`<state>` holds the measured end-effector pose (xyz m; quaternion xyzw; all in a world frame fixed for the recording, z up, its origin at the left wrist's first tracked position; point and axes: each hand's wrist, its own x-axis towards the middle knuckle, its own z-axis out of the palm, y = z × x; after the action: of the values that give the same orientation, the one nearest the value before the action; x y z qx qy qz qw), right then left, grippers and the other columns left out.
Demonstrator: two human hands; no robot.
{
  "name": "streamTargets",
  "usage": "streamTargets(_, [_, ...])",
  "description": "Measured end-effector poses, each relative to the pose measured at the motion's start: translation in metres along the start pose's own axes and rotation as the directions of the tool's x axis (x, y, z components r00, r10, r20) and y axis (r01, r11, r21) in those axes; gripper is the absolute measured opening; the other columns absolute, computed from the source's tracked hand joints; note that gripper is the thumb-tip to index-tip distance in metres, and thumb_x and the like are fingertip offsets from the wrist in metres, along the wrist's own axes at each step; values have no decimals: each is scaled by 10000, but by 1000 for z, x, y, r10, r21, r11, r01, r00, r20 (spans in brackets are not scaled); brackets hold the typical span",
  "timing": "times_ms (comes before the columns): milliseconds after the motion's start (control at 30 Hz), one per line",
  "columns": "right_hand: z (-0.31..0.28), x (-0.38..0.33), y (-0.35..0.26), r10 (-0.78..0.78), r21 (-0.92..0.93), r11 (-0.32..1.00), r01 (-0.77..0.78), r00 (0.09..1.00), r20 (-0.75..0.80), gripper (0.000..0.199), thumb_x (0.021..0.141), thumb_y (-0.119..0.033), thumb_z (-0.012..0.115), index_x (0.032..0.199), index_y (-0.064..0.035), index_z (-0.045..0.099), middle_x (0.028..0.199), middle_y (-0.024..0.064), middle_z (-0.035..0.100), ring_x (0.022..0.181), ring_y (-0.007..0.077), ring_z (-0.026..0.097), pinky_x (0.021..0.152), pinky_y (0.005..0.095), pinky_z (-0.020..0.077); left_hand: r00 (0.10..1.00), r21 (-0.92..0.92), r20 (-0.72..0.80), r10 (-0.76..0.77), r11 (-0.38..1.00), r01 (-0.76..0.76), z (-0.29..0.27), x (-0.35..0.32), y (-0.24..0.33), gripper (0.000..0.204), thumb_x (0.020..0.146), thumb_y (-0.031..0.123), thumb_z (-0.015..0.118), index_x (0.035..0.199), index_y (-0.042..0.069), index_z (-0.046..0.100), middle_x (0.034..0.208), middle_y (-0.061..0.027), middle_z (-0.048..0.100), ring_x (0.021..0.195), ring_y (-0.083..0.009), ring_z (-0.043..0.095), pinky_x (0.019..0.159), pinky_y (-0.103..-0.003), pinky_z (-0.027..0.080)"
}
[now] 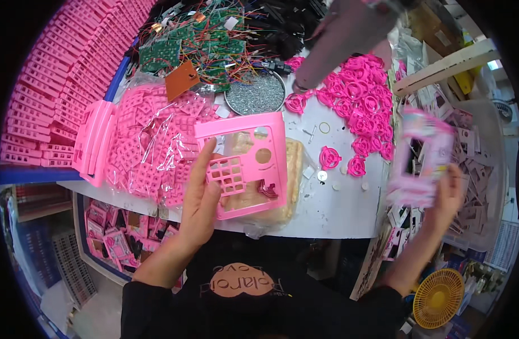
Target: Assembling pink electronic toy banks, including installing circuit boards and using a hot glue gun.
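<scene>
Gripping pink panel [256,170] in left fingers [201,164], blurred printed piece [440,151] in right fingers [455,182].
Seemingly unfinished, judging by unfilled openings; leaving bagged pieces [149,141] left of panel, rings [361,121] right.

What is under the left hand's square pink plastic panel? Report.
A rectangular tan block shows through the panel's openings and past its right edge; solid plastic hides the rest.

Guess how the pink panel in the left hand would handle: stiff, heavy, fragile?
The pink panel is probably stiff: it shows no sag in the left hand. It seems light for its size, being thin with many openings. Where cut into a narrow grid, it might crack.
</scene>
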<state>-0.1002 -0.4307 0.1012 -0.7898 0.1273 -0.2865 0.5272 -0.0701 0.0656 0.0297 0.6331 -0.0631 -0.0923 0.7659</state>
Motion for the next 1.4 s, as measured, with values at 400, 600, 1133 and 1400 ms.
streamTargets(400, [234, -132, -48, 121, 239, 890, -388, 706, 698, 521, 902, -63, 712, 1344, -21, 440, 1171, 97, 631, 1038, 126, 602, 831, 288, 514, 989, -418, -70, -131, 904, 90, 0, -4, -6, 374, 1078, 227, 416, 1375, 1, 453, 1233, -86, 574, 1150, -186, 552, 1051, -369, 410])
streamTargets(600, [256, -165, -51, 7, 493, 721, -487, 716, 698, 509, 919, -158, 710, 1290, 20, 412, 1162, 128, 601, 1066, 150, 596, 914, 312, 491, 900, 487, -319, 296, 866, -112, -2, 2, -18, 370, 1056, 161, 395, 1343, -53, 486, 1289, -158, 482, 1195, -241, 458, 1062, -359, 333])
streamTargets(1133, [256, -181, -41, -109, 410, 869, -276, 702, 703, 619, 918, -60, 683, 1387, 49, 293, 1320, 174, 479, 1199, 194, 533, 1034, 363, 447, 963, 189, -265, 53, 982, -2, 14, -1, -9, 984, 846, -28, 603, 1606, 64, -14, 1002, -9, 385, 799, -82, 378, 722, -209, 379])
streamTargets(1400, [261, -178, -45, -188, 445, 889, -114, 794, 579, 601, 865, -212, 781, 1287, 30, 429, 1062, 203, 665, 975, 329, 677, 841, 403, 533, 973, 175, -225, 53, 984, -13, 13, -4, -11, 974, 865, -33, 600, 1606, 70, -24, 1165, -76, 490, 856, -83, 446, 766, -219, 420])
